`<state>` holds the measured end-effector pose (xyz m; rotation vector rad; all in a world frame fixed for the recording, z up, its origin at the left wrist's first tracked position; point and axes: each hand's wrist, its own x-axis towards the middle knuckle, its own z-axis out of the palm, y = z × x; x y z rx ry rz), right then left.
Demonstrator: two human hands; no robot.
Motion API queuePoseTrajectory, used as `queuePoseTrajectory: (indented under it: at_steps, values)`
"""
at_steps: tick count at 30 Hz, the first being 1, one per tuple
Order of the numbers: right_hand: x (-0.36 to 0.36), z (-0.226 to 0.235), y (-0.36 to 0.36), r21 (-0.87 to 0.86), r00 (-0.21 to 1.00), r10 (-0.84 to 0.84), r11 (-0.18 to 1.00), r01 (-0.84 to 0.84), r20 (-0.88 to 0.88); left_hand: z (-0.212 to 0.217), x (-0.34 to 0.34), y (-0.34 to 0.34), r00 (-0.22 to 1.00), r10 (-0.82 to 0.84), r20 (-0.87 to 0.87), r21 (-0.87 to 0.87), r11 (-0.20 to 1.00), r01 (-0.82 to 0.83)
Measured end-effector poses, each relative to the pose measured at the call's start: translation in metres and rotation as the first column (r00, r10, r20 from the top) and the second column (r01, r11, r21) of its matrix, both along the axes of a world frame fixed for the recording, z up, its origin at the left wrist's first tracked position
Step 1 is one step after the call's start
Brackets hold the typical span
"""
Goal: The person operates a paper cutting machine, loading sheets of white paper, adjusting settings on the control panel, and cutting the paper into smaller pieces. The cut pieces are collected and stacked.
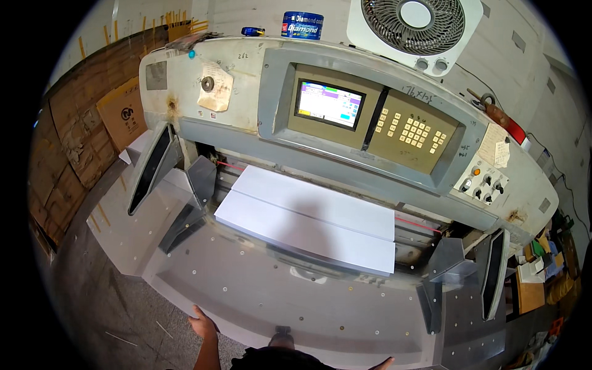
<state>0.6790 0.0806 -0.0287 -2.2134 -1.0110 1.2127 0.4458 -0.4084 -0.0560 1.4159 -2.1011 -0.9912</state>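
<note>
Your left hand point(202, 323) rests open and flat at the near edge of the cutter's steel counter point(259, 296), fingers spread, holding nothing. Your right hand point(383, 364) shows only as fingertips at the bottom edge of the view, so you cannot tell how far open it is or whether it grips anything. The 2 white paper stacks point(308, 225) lie on the far side of both hands, pushed up against the machine's clamp opening, their long axis running left to right with a slight tilt down toward the right; the near stack sits just in front of the far one, edges touching. Your left hand is nearer the stacks' left corner, though still well apart from it (the whole bare width of the counter lies between). Above the paper, the grey control panel point(370, 123) carries a lit screen point(328, 103) and a keypad point(412, 131). A round tin point(302, 26) stands on top of the machine with a white fan point(414, 28) to its right, and cardboard boxes point(123, 114) lean at far left.
</note>
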Motion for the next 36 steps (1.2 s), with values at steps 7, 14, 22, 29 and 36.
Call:
queuePoseTrajectory:
  at_steps: [7, 14, 22, 29, 36]
  values:
    - [0.004, -0.005, 0.002, 0.017, 0.997, 0.066, 0.998, -0.066, 0.032, -0.002, 0.001, -0.002, 0.999, -0.016, 0.033, 0.02, 1.0, 0.015]
    - [0.009, -0.009, 0.007, -0.045, 0.999, 0.045, 0.998, -0.045, -0.007, 0.01, -0.001, 0.005, 1.0, 0.01, 0.023, 0.058, 0.998, -0.012]
    - [0.014, -0.028, 0.013, -0.038, 0.997, 0.013, 0.999, -0.01, 0.075, 0.014, 0.0, 0.006, 1.0, -0.009, -0.007, 0.087, 0.996, 0.01]
    - [0.014, -0.043, 0.014, 0.047, 0.984, -0.085, 0.996, 0.079, 0.159, 0.012, -0.001, 0.005, 1.0, 0.0, -0.018, 0.065, 0.998, 0.001]
    - [0.021, -0.063, 0.022, 0.048, 0.989, -0.052, 0.998, 0.046, 0.139, 0.008, 0.002, 0.002, 0.999, -0.033, -0.037, 0.051, 0.998, 0.035]
